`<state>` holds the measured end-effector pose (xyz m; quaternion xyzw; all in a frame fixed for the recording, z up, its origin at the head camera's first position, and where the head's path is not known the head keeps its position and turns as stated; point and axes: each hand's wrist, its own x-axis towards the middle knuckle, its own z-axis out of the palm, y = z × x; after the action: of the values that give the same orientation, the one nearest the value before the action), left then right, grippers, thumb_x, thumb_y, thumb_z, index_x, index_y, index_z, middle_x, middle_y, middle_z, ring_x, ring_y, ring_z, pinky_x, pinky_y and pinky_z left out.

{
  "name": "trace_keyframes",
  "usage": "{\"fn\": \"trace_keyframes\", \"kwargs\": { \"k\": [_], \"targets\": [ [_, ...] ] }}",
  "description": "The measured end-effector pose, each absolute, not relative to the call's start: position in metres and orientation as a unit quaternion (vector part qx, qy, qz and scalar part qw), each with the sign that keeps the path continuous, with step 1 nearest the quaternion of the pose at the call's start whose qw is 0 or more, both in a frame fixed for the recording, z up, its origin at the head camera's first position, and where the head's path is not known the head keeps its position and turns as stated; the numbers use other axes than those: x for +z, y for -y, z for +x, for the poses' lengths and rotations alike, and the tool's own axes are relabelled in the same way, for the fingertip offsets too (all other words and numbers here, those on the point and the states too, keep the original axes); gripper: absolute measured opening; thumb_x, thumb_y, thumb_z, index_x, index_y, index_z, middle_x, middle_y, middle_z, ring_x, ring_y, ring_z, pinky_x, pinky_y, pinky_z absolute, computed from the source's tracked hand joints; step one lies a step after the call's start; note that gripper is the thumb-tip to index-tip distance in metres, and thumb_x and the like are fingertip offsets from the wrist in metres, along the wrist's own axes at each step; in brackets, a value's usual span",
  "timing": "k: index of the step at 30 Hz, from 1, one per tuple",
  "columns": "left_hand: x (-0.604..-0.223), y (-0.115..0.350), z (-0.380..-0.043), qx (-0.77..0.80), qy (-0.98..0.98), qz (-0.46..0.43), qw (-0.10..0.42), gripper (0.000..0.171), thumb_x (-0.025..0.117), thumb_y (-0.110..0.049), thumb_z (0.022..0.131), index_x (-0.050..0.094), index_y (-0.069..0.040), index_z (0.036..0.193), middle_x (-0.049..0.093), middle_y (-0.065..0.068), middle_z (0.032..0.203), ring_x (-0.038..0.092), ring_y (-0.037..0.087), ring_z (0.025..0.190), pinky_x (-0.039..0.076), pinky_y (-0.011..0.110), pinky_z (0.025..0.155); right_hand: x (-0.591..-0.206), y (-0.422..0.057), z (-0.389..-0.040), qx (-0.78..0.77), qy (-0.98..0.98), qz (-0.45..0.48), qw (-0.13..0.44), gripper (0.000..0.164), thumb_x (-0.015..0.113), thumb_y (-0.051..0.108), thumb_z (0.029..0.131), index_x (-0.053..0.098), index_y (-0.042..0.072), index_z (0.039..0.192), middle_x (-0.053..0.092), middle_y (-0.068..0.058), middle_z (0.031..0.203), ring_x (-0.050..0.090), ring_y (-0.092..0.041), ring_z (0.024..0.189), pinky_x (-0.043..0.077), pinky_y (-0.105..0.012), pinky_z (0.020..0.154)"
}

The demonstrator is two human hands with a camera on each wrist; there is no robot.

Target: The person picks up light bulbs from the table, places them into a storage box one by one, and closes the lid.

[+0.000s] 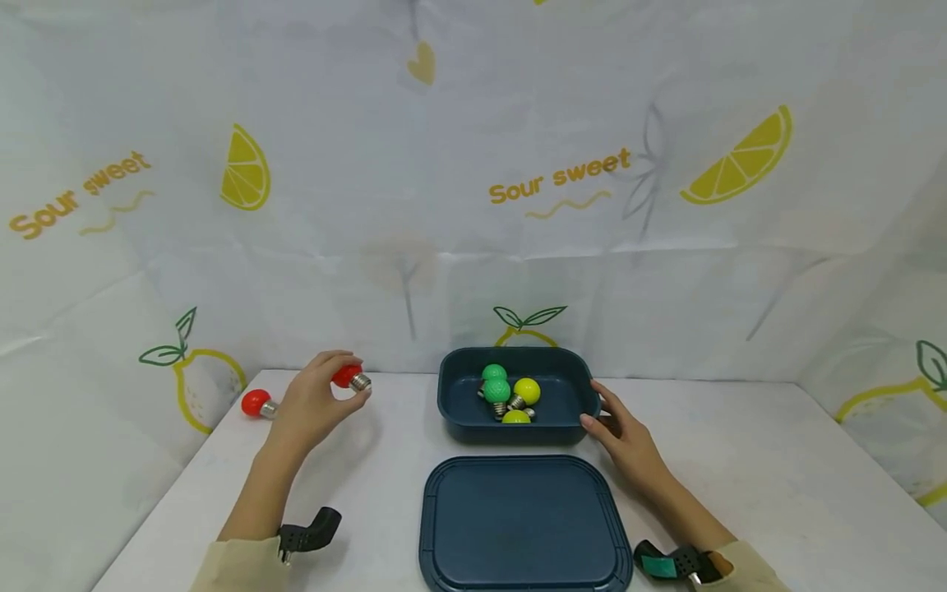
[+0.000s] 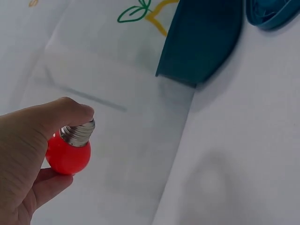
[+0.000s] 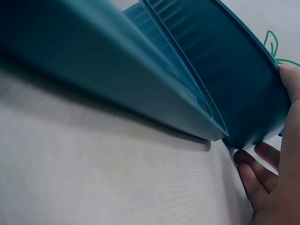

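One red bulb [image 2: 69, 153], probably light, stiff, slick and maybe fragile, so best taken gently by base [image 2: 77, 134] and globe [image 2: 68, 158], was pinched in my left hand [image 1: 309, 407] above the surface [image 1: 740, 460], left of the blue box [image 1: 510, 434] whose right end my right hand [image 1: 627, 438] gripped.

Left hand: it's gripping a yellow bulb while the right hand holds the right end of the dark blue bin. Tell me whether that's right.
Not quite: the bulb that the left hand grips is red, not yellow, as the left wrist view shows. The right hand does hold the right end of the dark blue bin.
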<state>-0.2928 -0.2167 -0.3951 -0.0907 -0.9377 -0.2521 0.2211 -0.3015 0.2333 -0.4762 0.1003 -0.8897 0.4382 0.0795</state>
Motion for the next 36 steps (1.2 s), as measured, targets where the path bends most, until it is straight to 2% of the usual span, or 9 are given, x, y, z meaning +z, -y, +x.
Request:
{"fn": "trace_keyframes", "kwargs": {
  "k": [7, 23, 29, 36],
  "targets": [
    [-0.39, 0.195, -0.296, -0.254, 0.93, -0.123, 0.236, 0.046, 0.083, -0.019, 0.083, 0.067, -0.009, 0.125, 0.063, 0.012, 0.135, 0.065, 0.032, 0.116, 0.06, 0.049, 0.093, -0.477, -0.234, -0.302, 0.44, 0.889, 0.096, 0.078, 0.067, 0.056, 0.038, 0.104, 0.025, 0.024, 0.161, 0.047, -0.029, 0.152, 0.061, -0.044, 0.126, 0.052, -0.06, 0.101],
    [-0.371, 0.121, -0.321, -0.276, 0.912, -0.204, 0.223, 0.045, 0.083, -0.021, 0.083, 0.069, -0.011, 0.125, 0.064, 0.006, 0.134, 0.066, 0.025, 0.118, 0.059, 0.042, 0.097, -0.479, -0.236, -0.303, 0.446, 0.886, 0.099, 0.08, 0.067, 0.056, 0.041, 0.103, 0.026, 0.026, 0.161, 0.047, -0.028, 0.152, 0.062, -0.043, 0.125, 0.053, -0.058, 0.1],
    [-0.367, 0.091, -0.332, -0.297, 0.905, -0.216, 0.212, 0.046, 0.081, -0.024, 0.086, 0.068, -0.012, 0.128, 0.061, 0.005, 0.139, 0.064, 0.025, 0.122, 0.057, 0.041, 0.101, -0.477, -0.239, -0.3, 0.446, 0.887, 0.092, 0.081, 0.066, 0.056, 0.039, 0.103, 0.027, 0.024, 0.161, 0.048, -0.028, 0.151, 0.062, -0.043, 0.125, 0.054, -0.058, 0.1],
    [-0.372, 0.069, -0.336, -0.334, 0.888, -0.223, 0.224, 0.043, 0.082, -0.022, 0.085, 0.069, -0.012, 0.125, 0.063, 0.006, 0.137, 0.064, 0.025, 0.121, 0.057, 0.041, 0.099, -0.477, -0.233, -0.301, 0.459, 0.88, 0.092, 0.076, 0.066, 0.059, 0.037, 0.102, 0.028, 0.027, 0.16, 0.048, -0.027, 0.151, 0.061, -0.043, 0.127, 0.053, -0.058, 0.101]
  ]
}}
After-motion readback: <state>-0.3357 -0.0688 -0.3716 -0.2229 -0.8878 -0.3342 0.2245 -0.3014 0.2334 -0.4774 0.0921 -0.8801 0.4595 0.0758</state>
